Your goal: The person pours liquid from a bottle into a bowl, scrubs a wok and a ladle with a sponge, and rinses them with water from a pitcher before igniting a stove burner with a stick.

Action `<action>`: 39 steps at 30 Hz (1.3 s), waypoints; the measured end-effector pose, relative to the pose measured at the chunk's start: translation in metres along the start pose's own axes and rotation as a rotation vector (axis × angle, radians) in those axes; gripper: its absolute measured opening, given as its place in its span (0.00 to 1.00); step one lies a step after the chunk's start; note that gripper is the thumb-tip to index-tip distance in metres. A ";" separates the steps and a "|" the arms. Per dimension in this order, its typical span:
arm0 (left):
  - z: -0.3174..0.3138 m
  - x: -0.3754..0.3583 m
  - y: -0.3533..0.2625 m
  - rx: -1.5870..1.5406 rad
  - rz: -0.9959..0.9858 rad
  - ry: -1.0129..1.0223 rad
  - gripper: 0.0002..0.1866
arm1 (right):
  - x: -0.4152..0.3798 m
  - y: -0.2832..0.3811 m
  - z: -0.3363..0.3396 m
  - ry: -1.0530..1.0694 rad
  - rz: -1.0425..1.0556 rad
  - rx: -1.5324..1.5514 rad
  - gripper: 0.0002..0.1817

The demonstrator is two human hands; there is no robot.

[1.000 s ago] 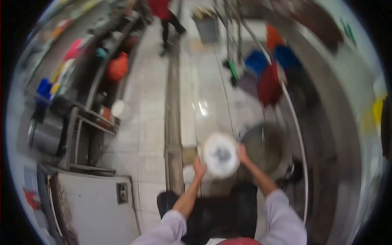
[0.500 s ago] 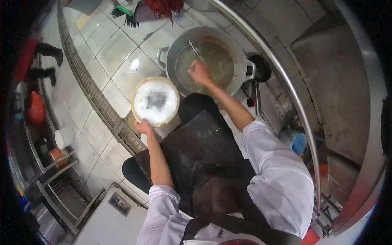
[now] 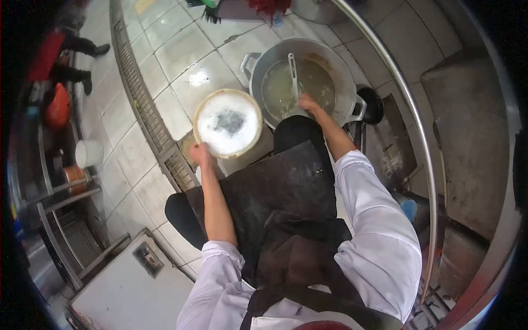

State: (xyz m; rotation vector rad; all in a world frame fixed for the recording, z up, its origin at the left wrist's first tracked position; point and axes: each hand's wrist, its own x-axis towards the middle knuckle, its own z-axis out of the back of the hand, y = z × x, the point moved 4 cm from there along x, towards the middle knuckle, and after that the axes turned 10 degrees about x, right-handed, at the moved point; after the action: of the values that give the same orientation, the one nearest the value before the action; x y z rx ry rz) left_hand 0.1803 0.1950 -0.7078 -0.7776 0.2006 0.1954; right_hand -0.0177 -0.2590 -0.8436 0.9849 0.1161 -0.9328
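A pale round tub (image 3: 201,100) stands on the floor, with white foam in it and a grey patch at its middle. My left hand (image 3: 200,154) is closed on the tub's near rim. To the right is a large metal pot (image 3: 345,82) with two handles and cloudy greenish-brown liquid inside. My right hand (image 3: 309,103) is closed at the pot's near side, around the lower part of a utensil with a long, pale, slotted handle (image 3: 293,69). That handle points away from me over the liquid, and the utensil's working end cannot be made out.
A drain grate (image 3: 144,102) crosses the tiled floor at left. A curved metal rail (image 3: 410,118) arcs along the right. Beside the pot is a black round pan (image 3: 372,104). A white bucket (image 3: 88,154) and a person's dark-clad legs (image 3: 77,47) are at far left.
My right hand has moved right and towards me over the pot, and the slotted handle has swung more upright in view. My left hand stays on the tub's rim. The whole view has shifted.
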 end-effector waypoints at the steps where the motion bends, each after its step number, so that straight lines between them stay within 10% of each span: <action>1: 0.005 0.008 0.000 -0.008 0.010 -0.009 0.10 | 0.005 0.008 0.002 0.007 0.010 -0.010 0.11; 4: 0.014 0.034 -0.009 -0.083 -0.156 0.120 0.13 | -0.017 0.066 0.026 0.090 0.150 0.582 0.02; 8: 0.053 0.031 -0.060 0.110 -0.330 -0.088 0.22 | -0.021 0.150 0.041 0.205 0.330 0.502 0.01; 15: 0.080 -0.065 -0.227 0.207 -1.143 -0.263 0.27 | -0.072 0.344 0.030 0.403 0.850 -0.563 0.05; 22: 0.003 -0.014 -0.186 0.444 -0.827 0.297 0.11 | -0.116 0.388 0.012 0.191 1.188 -0.475 0.13; 25: 0.004 0.011 -0.134 0.670 -0.921 0.304 0.14 | -0.114 0.335 0.064 -0.087 0.876 -0.378 0.21; 27: 0.022 0.014 -0.108 0.472 -0.648 0.319 0.18 | -0.123 0.265 0.106 -0.466 0.792 -0.303 0.24; 31: 0.053 0.030 -0.080 0.393 -0.560 0.298 0.22 | -0.195 0.122 0.167 -0.776 -0.013 -0.641 0.29; 39: 0.053 0.066 -0.054 0.072 -0.250 0.358 0.18 | -0.190 -0.052 0.161 -0.688 -0.336 -0.019 0.22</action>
State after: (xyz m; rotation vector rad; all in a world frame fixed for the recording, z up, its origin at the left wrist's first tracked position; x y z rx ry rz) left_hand 0.2634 0.2019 -0.6508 -0.7542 0.4431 -0.1897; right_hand -0.2235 -0.2732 -0.6941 0.5890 -0.2982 -1.5303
